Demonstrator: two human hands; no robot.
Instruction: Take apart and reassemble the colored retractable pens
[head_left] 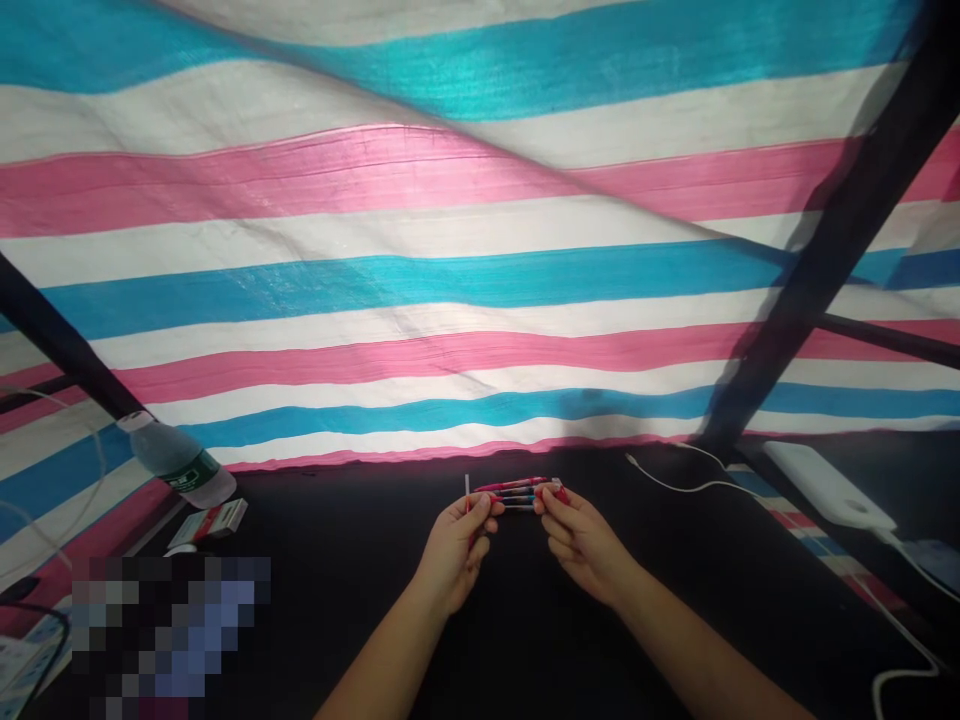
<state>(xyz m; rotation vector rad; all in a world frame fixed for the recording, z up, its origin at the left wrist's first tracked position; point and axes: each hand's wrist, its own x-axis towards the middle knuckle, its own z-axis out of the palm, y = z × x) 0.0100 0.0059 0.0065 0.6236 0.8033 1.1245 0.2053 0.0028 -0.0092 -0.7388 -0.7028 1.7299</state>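
Observation:
My left hand [461, 550] is closed, pinching a slim pen part [467, 486] that stands nearly upright, whitish at the top with red lower down. My right hand [581, 540] is closed as well, with a short red pen piece [559, 491] between thumb and forefinger. The two hands are a small gap apart. Several pens [514, 491], with red, dark and blue parts, show side by side in that gap. The fingers cover their ends, so I cannot tell whether either hand touches them.
A black tabletop [315, 600] lies under the hands. At left are a plastic bottle [184, 465], a small red-and-white box [208, 524] and a blurred-out patch. A white power bank [829, 485] and white cable [694, 488] are at right. Striped sheeting [450, 350] hangs behind.

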